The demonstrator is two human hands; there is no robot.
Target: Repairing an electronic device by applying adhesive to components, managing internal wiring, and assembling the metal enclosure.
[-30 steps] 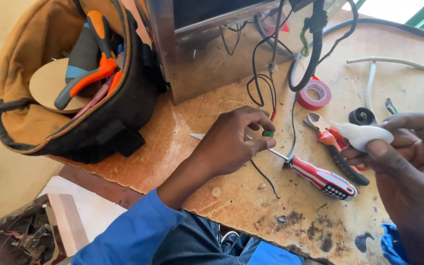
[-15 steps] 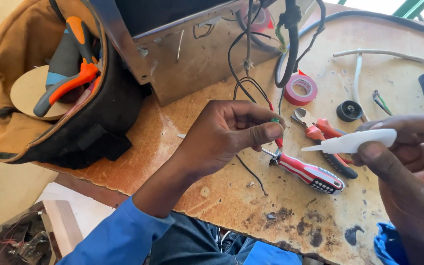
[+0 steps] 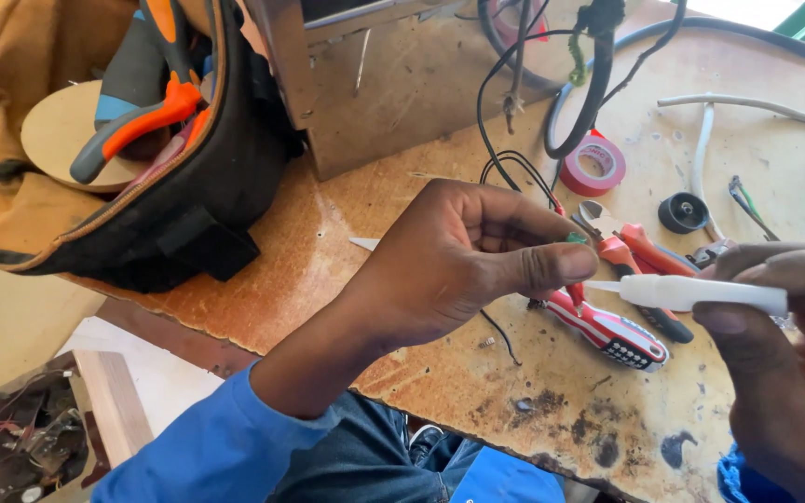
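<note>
Left hand (image 3: pixel 463 261) raised above the workbench (image 3: pixel 402 200), fingers curled together, thumb and forefinger pinched on a small green part (image 3: pixel 576 238) at the end of thin black wires (image 3: pixel 500 172). The part is mostly hidden by the fingertips; only a green edge shows, its shape unclear.

Right hand (image 3: pixel 780 363) comes in from the right edge, fingers closed around a white tube (image 3: pixel 701 294). Tube is slim, smooth and plain white, lying almost level, and it narrows to a pale pointed nozzle aimed left. The nozzle tip sits just beside the left thumb, close under the green part; whether it touches cannot be told.

On the bench below the hands: a red-and-white handled screwdriver (image 3: pixel 607 333) and red-handled pliers (image 3: pixel 628 247). Farther back, a roll of red tape (image 3: pixel 593 165) and a small black roll (image 3: pixel 683 212). Left side, an open tan tool bag (image 3: pixel 188 219) with orange-handled tools inside.
</note>
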